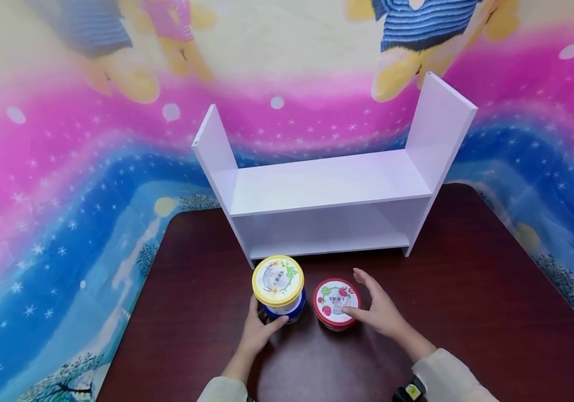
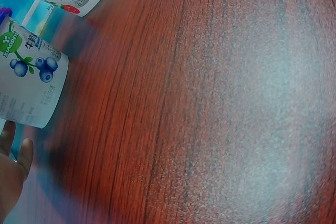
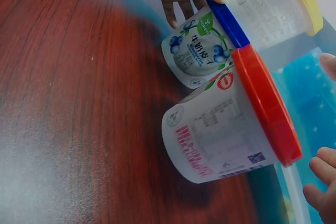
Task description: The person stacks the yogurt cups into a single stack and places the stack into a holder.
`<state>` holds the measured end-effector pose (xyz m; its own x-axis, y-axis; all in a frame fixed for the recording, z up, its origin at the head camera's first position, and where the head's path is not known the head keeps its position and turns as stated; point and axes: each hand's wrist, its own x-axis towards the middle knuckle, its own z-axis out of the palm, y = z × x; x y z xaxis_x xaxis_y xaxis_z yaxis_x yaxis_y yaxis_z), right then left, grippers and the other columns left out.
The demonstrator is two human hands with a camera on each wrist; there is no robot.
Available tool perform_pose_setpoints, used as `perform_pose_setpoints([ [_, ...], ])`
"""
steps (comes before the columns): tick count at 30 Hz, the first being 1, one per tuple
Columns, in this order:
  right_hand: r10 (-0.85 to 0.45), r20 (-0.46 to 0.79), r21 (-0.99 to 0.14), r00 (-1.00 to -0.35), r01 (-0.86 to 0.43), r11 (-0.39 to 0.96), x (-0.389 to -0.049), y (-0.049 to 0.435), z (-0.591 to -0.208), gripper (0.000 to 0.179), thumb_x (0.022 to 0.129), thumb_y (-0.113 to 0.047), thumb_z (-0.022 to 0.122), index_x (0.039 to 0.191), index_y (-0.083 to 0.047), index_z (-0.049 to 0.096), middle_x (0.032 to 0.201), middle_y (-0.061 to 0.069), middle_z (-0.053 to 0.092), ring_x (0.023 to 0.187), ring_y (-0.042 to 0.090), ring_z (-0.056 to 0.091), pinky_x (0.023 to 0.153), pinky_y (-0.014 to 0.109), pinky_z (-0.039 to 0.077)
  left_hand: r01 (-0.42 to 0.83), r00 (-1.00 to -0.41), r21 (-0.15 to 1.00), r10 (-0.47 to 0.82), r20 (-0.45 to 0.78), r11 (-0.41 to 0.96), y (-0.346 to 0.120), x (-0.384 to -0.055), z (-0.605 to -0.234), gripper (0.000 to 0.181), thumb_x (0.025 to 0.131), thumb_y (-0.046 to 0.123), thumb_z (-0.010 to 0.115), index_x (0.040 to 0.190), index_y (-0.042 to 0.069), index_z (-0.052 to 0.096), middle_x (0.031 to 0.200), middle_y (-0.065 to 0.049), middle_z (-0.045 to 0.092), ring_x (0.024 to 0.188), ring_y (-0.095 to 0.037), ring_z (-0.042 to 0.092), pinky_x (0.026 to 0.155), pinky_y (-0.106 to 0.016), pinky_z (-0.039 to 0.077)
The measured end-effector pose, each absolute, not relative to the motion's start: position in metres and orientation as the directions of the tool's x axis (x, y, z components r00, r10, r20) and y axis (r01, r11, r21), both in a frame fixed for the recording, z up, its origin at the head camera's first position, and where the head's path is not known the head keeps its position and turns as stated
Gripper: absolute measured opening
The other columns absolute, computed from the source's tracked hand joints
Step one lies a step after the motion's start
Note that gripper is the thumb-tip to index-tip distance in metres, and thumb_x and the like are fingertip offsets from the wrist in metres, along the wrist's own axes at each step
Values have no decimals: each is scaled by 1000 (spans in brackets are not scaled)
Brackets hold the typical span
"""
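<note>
A yellow-lidded tub (image 1: 278, 280) stands on a blue-lidded blueberry tub (image 3: 197, 56). My left hand (image 1: 257, 333) holds the lower tub, thumb at its blue lid and fingers round the far side. To the right stands a red-lidded strawberry tub (image 1: 336, 301), upright on the table. Beside it is my right hand (image 1: 383, 312), its fingers spread and its thumb over the lid's edge. The right wrist view shows the right fingertips (image 3: 325, 166) apart from the red lid. In the left wrist view the blueberry print (image 2: 39, 69) faces the camera.
A white two-level shelf (image 1: 332, 178) stands behind the tubs on the dark red wooden table (image 1: 488, 290). Its upright side panels rise above the upper board. A printed cloth backdrop (image 1: 116, 184) surrounds the table's back and sides.
</note>
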<state>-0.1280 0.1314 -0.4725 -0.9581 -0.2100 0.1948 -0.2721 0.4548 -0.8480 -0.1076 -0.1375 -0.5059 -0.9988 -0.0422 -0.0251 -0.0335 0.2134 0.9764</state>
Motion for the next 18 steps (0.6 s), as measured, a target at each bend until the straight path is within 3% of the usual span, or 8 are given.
perform_pose_setpoints([
  [18,-218,68,-861,-974,-168,481,-127,137,-494,86,62,-25,77,130,0,31,130,22,32,118,35,28,92,53,24,-34,-998,975,-49,-24,219,-137,-108,-505,87,68,15,73,135,9,19,127,-24,33,110,-41,36,89,-51,30],
])
